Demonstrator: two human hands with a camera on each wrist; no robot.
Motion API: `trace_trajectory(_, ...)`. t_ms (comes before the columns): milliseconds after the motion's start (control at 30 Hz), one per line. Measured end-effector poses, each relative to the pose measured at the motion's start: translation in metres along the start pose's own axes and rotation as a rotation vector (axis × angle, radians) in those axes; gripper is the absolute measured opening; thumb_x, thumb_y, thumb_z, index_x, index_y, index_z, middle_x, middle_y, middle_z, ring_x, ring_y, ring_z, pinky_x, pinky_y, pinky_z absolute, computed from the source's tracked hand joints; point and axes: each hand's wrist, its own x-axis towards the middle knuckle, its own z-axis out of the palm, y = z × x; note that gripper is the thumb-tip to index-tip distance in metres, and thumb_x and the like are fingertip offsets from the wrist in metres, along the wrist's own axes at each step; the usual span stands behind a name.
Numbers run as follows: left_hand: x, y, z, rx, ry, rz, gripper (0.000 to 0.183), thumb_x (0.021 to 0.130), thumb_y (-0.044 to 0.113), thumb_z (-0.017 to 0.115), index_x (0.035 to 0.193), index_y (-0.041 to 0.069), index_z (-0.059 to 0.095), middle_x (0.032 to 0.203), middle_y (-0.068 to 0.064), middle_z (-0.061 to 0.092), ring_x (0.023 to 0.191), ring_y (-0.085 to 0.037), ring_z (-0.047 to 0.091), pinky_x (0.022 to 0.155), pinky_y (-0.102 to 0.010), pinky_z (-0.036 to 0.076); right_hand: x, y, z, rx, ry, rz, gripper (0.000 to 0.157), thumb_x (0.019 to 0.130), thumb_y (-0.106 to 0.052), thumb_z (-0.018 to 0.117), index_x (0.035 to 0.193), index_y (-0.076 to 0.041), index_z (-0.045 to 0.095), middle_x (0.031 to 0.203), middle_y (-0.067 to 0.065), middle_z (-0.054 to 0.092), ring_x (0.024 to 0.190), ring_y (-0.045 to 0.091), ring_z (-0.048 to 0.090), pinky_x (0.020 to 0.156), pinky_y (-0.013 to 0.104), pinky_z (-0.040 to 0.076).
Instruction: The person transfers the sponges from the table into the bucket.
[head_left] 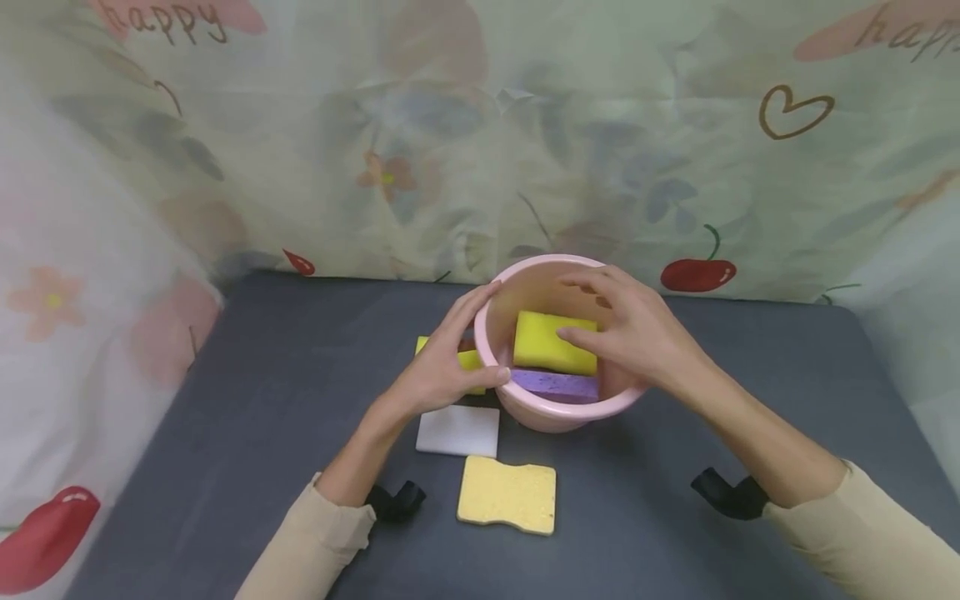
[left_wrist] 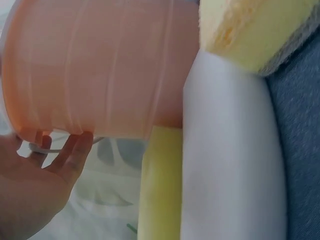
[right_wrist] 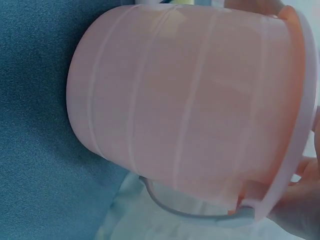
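Note:
A pink bucket (head_left: 543, 417) stands on the dark table, tilted slightly in the head view. Inside it lie a bright yellow sponge (head_left: 534, 343) and, nearer to me, a purple sponge (head_left: 555, 385). My left hand (head_left: 435, 371) holds the bucket's left rim, thumb on the edge; its fingers touch the outer wall in the left wrist view. Over the right rim reaches my right hand (head_left: 637, 325), fingers spread inside the bucket and thumb over the yellow sponge. Whether that thumb touches it I cannot tell. Another yellow sponge (head_left: 471, 360) is partly hidden behind my left hand.
Left of the bucket lies a white sponge (head_left: 457, 431), and nearer to me a pale yellow sponge (head_left: 507, 496) with notched sides. The bucket's grey handle (right_wrist: 190, 217) hangs along its far side. A patterned curtain (head_left: 450, 167) closes off the back of the table.

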Motion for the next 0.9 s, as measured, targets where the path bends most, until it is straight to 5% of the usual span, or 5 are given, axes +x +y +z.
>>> trace_trajectory(333, -0.007, -0.001, -0.009, 0.04, 0.013, 0.01, 0.105, 0.066, 0.057, 0.069, 0.147, 0.026, 0.01, 0.149, -0.002, 0.015, 0.124, -0.028, 0.038, 0.095, -0.044, 0.038, -0.013, 0.008, -0.016, 0.192, 0.1, -0.037, 0.053, 0.075, -0.031, 0.075, 0.124, -0.025, 0.055, 0.12, -0.006, 0.051, 0.109, 0.014, 0.05, 0.092, 0.04, 0.041)
trace_trajectory(533, -0.015, -0.008, -0.02, 0.135, 0.047, -0.025, 0.092, 0.073, 0.03, 0.076, 0.145, 0.019, 0.021, 0.145, -0.007, 0.027, 0.124, -0.029, 0.038, 0.095, -0.048, 0.037, -0.022, 0.016, -0.026, 0.231, 0.139, -0.042, 0.053, 0.076, -0.029, 0.074, 0.125, -0.022, 0.055, 0.121, -0.004, 0.052, 0.108, 0.014, 0.051, 0.089, 0.038, 0.044)
trace_trajectory(667, -0.018, -0.024, -0.026, 0.205, 0.078, -0.028, 0.08, 0.072, 0.016, 0.078, 0.139, 0.012, 0.035, 0.138, -0.008, 0.038, 0.122, -0.028, 0.04, 0.094, -0.046, 0.039, -0.027, 0.022, -0.029, 0.194, 0.15, -0.018, 0.054, 0.077, -0.034, 0.072, 0.126, -0.022, 0.054, 0.12, -0.005, 0.052, 0.107, 0.012, 0.051, 0.087, 0.035, 0.045)
trace_trajectory(900, -0.019, -0.064, -0.035, 0.355, 0.099, -0.028, 0.072, 0.071, 0.034, 0.077, 0.133, 0.021, 0.044, 0.131, 0.007, 0.044, 0.12, -0.013, 0.042, 0.093, -0.037, 0.041, -0.034, 0.031, -0.03, 0.184, 0.189, -0.029, 0.048, 0.078, -0.026, 0.072, 0.123, -0.019, 0.057, 0.113, -0.004, 0.055, 0.1, 0.012, 0.055, 0.084, 0.025, 0.046)
